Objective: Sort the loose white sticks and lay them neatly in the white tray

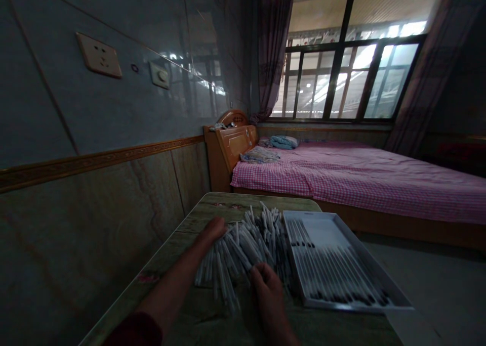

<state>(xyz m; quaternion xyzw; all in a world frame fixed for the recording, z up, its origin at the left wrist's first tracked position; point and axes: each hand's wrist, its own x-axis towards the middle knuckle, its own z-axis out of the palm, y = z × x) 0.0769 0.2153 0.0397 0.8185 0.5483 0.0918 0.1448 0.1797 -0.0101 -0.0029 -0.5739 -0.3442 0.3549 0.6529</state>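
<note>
A loose heap of slim white pen-like rods lies crisscrossed on a marble-patterned table. My left hand rests against the far left side of the heap. My right hand lies over its near right side, with the fingers curled among the rods. Neither hand clearly shows a grip. To the right stands a shallow white tray, holding similar rods with dark ends in parallel rows. My right hand is the nearer one to it, and neither hand touches it.
A tiled wall with a power socket runs along the table's left side. Beyond the table stands a wooden bed with a pink checked sheet, below a curtained window. A tiled floor lies to the right.
</note>
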